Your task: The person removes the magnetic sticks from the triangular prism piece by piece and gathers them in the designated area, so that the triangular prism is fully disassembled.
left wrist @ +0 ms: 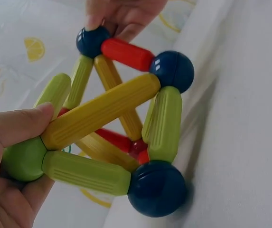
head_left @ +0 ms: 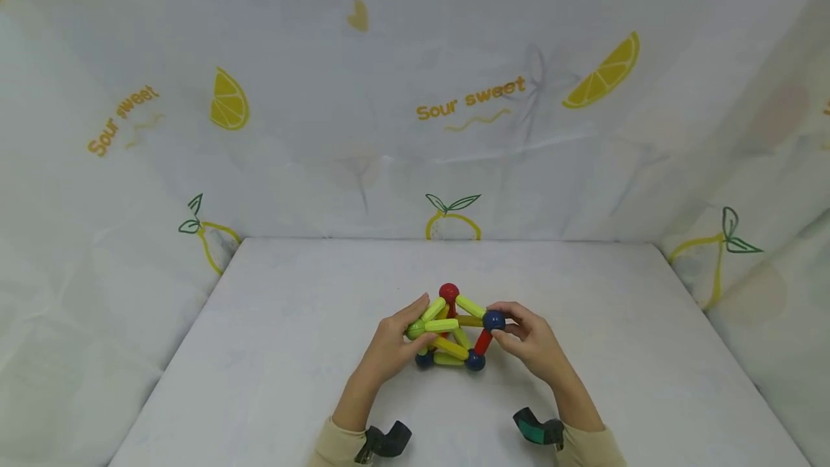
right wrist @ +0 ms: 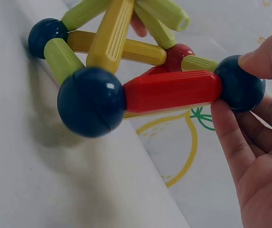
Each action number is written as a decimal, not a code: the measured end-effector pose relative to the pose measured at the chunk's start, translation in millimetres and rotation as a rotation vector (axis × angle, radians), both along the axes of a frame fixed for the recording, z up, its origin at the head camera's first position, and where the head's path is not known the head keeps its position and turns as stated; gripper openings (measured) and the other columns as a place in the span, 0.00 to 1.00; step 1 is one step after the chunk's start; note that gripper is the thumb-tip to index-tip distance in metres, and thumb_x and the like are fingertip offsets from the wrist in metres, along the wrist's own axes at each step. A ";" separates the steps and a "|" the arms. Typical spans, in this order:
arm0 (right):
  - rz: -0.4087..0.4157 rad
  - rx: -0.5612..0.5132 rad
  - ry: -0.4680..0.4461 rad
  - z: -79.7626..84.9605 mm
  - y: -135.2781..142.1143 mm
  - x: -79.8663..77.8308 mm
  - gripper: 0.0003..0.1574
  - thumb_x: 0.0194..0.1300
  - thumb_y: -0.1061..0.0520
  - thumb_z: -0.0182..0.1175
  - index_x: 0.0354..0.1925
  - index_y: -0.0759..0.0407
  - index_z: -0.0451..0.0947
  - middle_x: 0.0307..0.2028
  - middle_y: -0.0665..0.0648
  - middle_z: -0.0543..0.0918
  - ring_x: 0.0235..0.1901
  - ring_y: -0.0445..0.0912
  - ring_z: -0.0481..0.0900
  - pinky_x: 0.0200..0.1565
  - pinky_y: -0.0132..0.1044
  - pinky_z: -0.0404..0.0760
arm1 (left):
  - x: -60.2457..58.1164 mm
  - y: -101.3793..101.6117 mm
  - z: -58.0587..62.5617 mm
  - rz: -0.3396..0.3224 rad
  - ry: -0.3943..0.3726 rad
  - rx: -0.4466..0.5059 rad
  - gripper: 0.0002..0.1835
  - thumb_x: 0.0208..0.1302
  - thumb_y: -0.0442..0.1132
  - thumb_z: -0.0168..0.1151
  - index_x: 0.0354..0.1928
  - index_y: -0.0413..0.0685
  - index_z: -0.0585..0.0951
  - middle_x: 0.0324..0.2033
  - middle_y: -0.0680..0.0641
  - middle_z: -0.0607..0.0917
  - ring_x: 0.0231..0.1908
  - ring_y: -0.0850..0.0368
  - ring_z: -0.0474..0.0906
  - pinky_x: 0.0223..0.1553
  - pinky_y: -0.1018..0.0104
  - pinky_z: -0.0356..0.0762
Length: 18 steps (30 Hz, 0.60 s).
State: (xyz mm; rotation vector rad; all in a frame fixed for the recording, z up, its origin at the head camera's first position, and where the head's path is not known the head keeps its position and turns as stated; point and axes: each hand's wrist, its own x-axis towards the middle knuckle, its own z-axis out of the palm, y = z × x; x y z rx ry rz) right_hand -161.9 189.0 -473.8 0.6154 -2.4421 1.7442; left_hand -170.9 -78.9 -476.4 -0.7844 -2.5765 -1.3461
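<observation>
A frame of magnetic rods and balls (head_left: pixel 450 347) stands between the two hands, on or just above the white table. Its rods are green, yellow and red. My left hand (head_left: pixel 392 341) grips the green ball (left wrist: pixel 24 160) at the frame's left corner, thumb against the yellow rod (left wrist: pixel 102 111). With thumb and fingers, my right hand (head_left: pixel 533 341) pinches the blue ball (right wrist: pixel 240 83) at the right corner. A red rod (right wrist: pixel 173 90) joins that ball to a lower blue ball (right wrist: pixel 92 101). One green rod (right wrist: pixel 166 13) shows an end without a ball. At the back sits a red ball (head_left: pixel 449 292).
The white tabletop (head_left: pixel 292 308) spreads around the frame. Behind it hangs a white curtain (head_left: pixel 292 164) with lemon prints, which also closes in both sides. Each wrist bears a dark strapped-on camera mount (head_left: pixel 389 440).
</observation>
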 end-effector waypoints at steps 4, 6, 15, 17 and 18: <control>0.020 0.010 0.014 -1.3 -1.6 0.3 0.20 0.61 0.64 0.62 0.53 0.62 0.73 0.48 0.61 0.77 0.46 0.36 0.76 0.48 0.24 0.79 | 2.0 3.7 1.9 -0.003 0.015 -0.014 0.35 0.60 0.48 0.64 0.66 0.41 0.67 0.65 0.45 0.69 0.64 0.53 0.67 0.62 0.60 0.69; 0.032 0.008 0.011 -1.7 -3.8 0.3 0.20 0.61 0.63 0.63 0.52 0.61 0.73 0.48 0.60 0.77 0.48 0.35 0.75 0.48 0.24 0.79 | 3.1 4.7 2.9 0.000 0.013 -0.016 0.35 0.60 0.47 0.64 0.66 0.41 0.67 0.65 0.44 0.69 0.65 0.53 0.67 0.62 0.60 0.69; 0.085 0.002 0.019 -0.9 -11.0 1.8 0.21 0.60 0.64 0.64 0.52 0.63 0.74 0.48 0.62 0.78 0.47 0.36 0.76 0.49 0.25 0.79 | 7.1 11.7 6.4 0.037 0.055 -0.084 0.34 0.60 0.45 0.65 0.66 0.39 0.67 0.65 0.43 0.69 0.65 0.52 0.67 0.61 0.59 0.70; 0.103 0.006 0.040 -0.2 -12.1 1.8 0.21 0.60 0.64 0.63 0.52 0.64 0.74 0.48 0.63 0.79 0.47 0.36 0.77 0.50 0.26 0.79 | 7.6 13.4 7.3 0.041 0.063 -0.092 0.35 0.60 0.45 0.65 0.66 0.39 0.67 0.65 0.43 0.69 0.65 0.52 0.67 0.61 0.59 0.70; 0.109 0.011 0.048 0.1 -12.5 1.7 0.20 0.61 0.65 0.63 0.52 0.64 0.74 0.48 0.63 0.79 0.47 0.36 0.77 0.50 0.26 0.79 | 8.0 14.1 7.6 0.045 0.066 -0.096 0.35 0.60 0.45 0.65 0.66 0.39 0.67 0.65 0.43 0.69 0.64 0.52 0.67 0.61 0.59 0.71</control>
